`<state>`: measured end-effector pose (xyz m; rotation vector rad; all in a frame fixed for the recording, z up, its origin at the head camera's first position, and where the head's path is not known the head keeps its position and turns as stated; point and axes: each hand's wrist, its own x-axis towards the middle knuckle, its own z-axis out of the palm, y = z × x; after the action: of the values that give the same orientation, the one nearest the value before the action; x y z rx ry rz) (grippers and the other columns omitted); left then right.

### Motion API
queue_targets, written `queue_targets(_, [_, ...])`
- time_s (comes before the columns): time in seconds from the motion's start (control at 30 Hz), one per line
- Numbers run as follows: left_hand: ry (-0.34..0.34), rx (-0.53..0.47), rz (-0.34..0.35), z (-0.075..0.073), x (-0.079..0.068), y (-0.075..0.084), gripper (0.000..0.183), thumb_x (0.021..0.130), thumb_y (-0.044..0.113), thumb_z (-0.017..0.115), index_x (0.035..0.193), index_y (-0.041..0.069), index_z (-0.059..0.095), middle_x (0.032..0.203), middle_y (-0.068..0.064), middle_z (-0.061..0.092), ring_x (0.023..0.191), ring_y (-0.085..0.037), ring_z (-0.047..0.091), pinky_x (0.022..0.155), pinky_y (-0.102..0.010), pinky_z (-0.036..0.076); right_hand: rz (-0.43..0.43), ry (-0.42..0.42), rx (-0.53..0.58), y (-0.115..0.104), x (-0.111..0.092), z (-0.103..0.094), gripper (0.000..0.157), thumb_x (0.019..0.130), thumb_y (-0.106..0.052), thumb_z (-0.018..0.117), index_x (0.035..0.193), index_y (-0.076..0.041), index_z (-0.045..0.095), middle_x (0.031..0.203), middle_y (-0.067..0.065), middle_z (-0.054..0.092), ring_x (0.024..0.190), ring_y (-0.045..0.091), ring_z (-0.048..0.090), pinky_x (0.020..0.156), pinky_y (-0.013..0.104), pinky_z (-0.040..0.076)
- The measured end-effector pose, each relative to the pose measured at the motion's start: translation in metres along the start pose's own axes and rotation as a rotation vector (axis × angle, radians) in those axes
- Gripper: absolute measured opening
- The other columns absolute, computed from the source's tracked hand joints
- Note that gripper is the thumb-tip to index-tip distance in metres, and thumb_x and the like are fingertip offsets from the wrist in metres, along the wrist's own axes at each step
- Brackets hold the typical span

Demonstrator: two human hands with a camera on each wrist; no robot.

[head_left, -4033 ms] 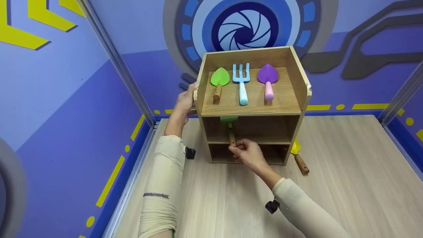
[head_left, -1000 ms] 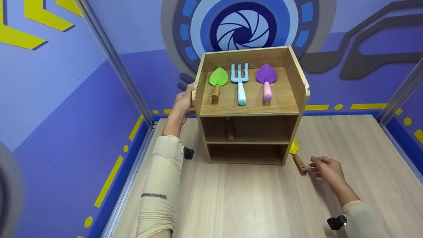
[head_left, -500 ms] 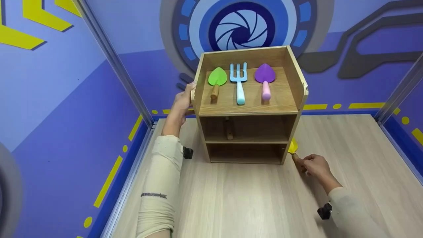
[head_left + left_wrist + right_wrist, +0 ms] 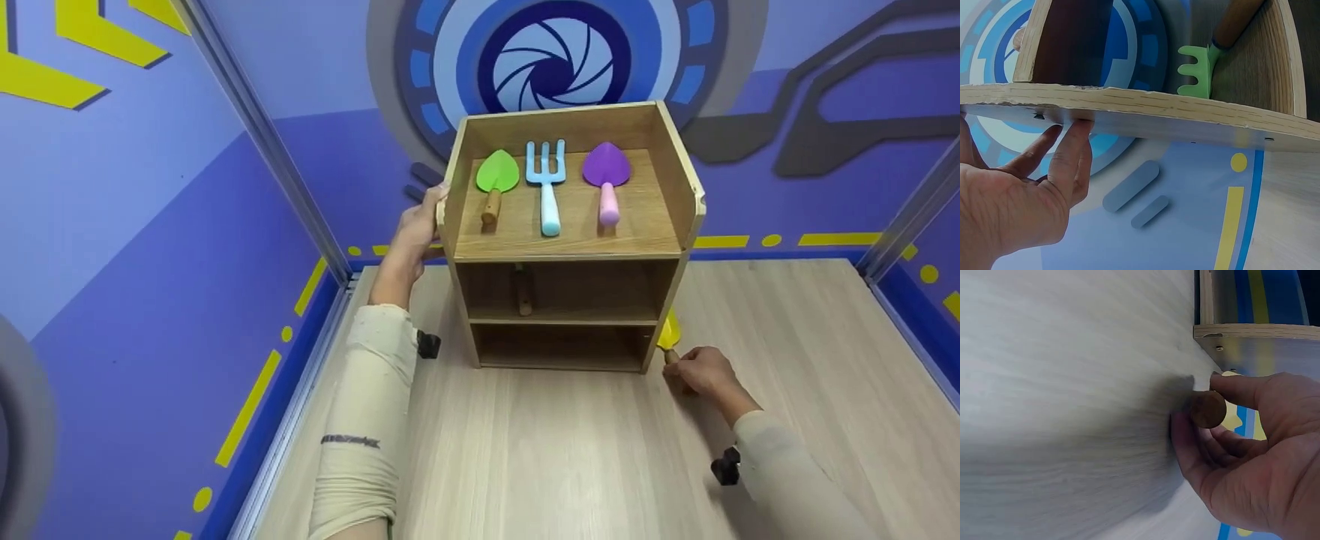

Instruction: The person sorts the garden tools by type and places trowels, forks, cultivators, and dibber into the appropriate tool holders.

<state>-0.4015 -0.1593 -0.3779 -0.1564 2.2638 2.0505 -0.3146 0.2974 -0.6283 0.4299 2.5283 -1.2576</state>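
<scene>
My right hand [image 4: 705, 371] grips the wooden handle [image 4: 1209, 409] of a yellow trowel [image 4: 670, 331] on the floor, with thumb and fingers on either side of it. The blade is partly hidden by the right side of a wooden shelf unit [image 4: 570, 256]. My left hand [image 4: 414, 229] rests on that unit's left side; in the left wrist view its fingertips touch the outer panel. On the top shelf lie a green trowel [image 4: 498, 172], a light blue fork [image 4: 546, 177] and a purple trowel [image 4: 607, 165] with a pink handle. A green hand rake [image 4: 1199, 70] with wooden handle lies on the middle shelf.
The unit stands on a pale wood-grain floor [image 4: 540, 450], close to a patterned blue back wall [image 4: 322, 165]. A metal corner post [image 4: 262, 135] rises at the left, and another [image 4: 907, 202] at the right. Below the middle shelf is a lower compartment [image 4: 562, 347].
My right hand let go of the green rake on the middle shelf, moved right and took hold of the yellow trowel's handle. My left hand has stayed on the unit's side.
</scene>
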Motion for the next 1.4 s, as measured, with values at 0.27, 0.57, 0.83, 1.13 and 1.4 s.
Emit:
queue_targets(0.27, [0.001, 0.012, -0.006, 0.001, 0.001, 0.001, 0.074, 0.096, 0.072, 0.058, 0.139, 0.012, 0.066, 0.131, -0.01, 0.069, 0.118, -0.025, 0.067, 0.107, -0.048, 0.056, 0.008, -0.095, 0.183, 0.006, 0.0, -0.007, 0.026, 0.096, -0.023, 0.075, 0.097, -0.003, 0.058, 0.077, -0.002, 0.056, 0.072, 0.014, 0.055, 0.065, 0.029, 0.05])
queue_targets(0.57, [-0.009, -0.018, 0.007, 0.0, 0.001, -0.001, 0.066, 0.096, 0.07, 0.058, 0.125, 0.012, 0.07, 0.114, -0.006, 0.069, 0.107, -0.021, 0.068, 0.103, -0.048, 0.058, 0.081, -0.243, 0.41, 0.009, 0.003, -0.014, 0.039, 0.103, -0.017, 0.065, 0.129, 0.01, 0.053, 0.092, 0.004, 0.064, 0.083, 0.016, 0.072, 0.084, 0.037, 0.066])
queue_targets(0.83, [0.003, -0.007, 0.006, 0.001, 0.002, -0.001, 0.068, 0.095, 0.071, 0.059, 0.126, 0.011, 0.07, 0.115, -0.006, 0.07, 0.107, -0.021, 0.068, 0.102, -0.047, 0.058, 0.058, -0.295, 0.412, 0.013, 0.0, -0.016, 0.035, 0.102, -0.014, 0.063, 0.125, 0.012, 0.057, 0.09, 0.007, 0.072, 0.087, 0.02, 0.076, 0.084, 0.038, 0.066])
queue_targets(1.13, [0.003, 0.002, -0.005, 0.0, 0.002, -0.001, 0.071, 0.094, 0.073, 0.059, 0.13, 0.012, 0.07, 0.12, -0.007, 0.071, 0.11, -0.022, 0.069, 0.103, -0.047, 0.058, 0.032, -0.296, 0.408, 0.015, -0.009, -0.014, 0.036, 0.104, -0.014, 0.06, 0.127, 0.014, 0.057, 0.099, 0.012, 0.075, 0.092, 0.024, 0.077, 0.088, 0.042, 0.066])
queue_targets(1.4, [0.001, -0.022, -0.001, 0.001, 0.002, -0.001, 0.064, 0.096, 0.069, 0.059, 0.121, 0.012, 0.07, 0.106, -0.004, 0.072, 0.098, -0.018, 0.069, 0.092, -0.042, 0.06, -0.029, -0.324, 0.436, 0.021, -0.016, -0.021, 0.034, 0.106, -0.012, 0.057, 0.126, 0.016, 0.056, 0.096, 0.009, 0.076, 0.09, 0.02, 0.077, 0.087, 0.037, 0.066])
